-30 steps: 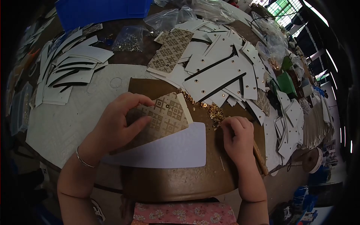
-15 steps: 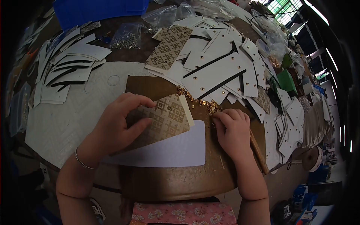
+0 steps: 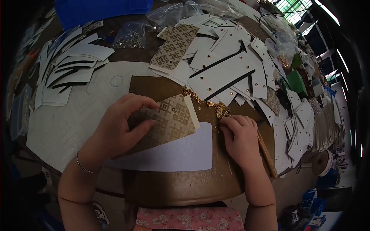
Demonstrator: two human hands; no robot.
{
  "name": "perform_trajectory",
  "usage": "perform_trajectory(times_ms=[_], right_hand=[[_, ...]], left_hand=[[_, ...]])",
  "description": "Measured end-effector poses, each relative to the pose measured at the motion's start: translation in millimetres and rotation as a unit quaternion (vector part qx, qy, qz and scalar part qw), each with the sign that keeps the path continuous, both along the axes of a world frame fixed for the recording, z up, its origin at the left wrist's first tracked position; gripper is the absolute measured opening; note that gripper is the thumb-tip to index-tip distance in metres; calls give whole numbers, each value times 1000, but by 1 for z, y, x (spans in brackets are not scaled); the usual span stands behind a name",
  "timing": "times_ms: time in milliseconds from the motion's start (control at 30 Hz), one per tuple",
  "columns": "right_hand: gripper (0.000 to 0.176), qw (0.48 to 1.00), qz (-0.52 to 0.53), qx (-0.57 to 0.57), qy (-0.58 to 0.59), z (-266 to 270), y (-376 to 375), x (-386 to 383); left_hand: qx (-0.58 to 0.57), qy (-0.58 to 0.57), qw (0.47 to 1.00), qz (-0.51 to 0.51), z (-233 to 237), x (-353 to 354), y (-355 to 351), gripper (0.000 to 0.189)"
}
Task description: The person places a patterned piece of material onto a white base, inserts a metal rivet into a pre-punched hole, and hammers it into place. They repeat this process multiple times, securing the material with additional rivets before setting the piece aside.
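The card, brown with a pale lattice print, lay tilted on the board, and the left hand had not budged over the last second. Its thumb was under the card's near edge and its fingers were arched over the top, clamping it flat. A small hole showed near the card's upper end. Under the card's lower edge sat a white sheet, partly covered by it.

The action was all to the right of the card. The right hand had crept up from lower on the board to the rim of the rivets, a gold heap just beyond the card's top right corner. There its fingers were curled shut, tips down among the strays. Whether a rivet was pinched between them could not be told.

Right of that hand a stick lay along the board's edge. Beyond the card, white cards with black strips were heaped on the counter, and a second patterned card lay on top of them. Further still were a bag of silver bits and a blue bin.
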State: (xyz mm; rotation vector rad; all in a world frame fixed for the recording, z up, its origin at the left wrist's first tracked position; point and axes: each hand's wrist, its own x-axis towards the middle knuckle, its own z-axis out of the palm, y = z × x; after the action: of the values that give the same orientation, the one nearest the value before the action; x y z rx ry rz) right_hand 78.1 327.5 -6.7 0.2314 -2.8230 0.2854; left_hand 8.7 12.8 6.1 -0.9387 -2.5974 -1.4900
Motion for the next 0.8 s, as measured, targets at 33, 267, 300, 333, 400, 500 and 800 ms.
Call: perform_trajectory(times_ms=[33,267,300,333,400,500,800], right_hand=[[14,1000,-17,6,9,0,-1,0],[11,1000,8,-14,9,-3,5,-1],[12,1000,14,-8,17,-3,5,-2],[13,1000,21,-1,24,-3,5,-2],[14,999,21,5,27,-3,5,-2],[15,999,23,-4,49,-2,2,0],[29,944,324,-51,45,-4,-21,29]], left_hand=[[-3,-5,1000,3,1,1,0,32],[-8,-1,1000,4,1,1,-1,31],[-4,-3,1000,4,2,1,-1,31],[1,-6,1000,4,3,1,-1,31],[4,-11,1000,7,5,2,-1,31],[0,-30,999,9,9,3,-1,31],[3,-33,999,-19,7,7,1,30]])
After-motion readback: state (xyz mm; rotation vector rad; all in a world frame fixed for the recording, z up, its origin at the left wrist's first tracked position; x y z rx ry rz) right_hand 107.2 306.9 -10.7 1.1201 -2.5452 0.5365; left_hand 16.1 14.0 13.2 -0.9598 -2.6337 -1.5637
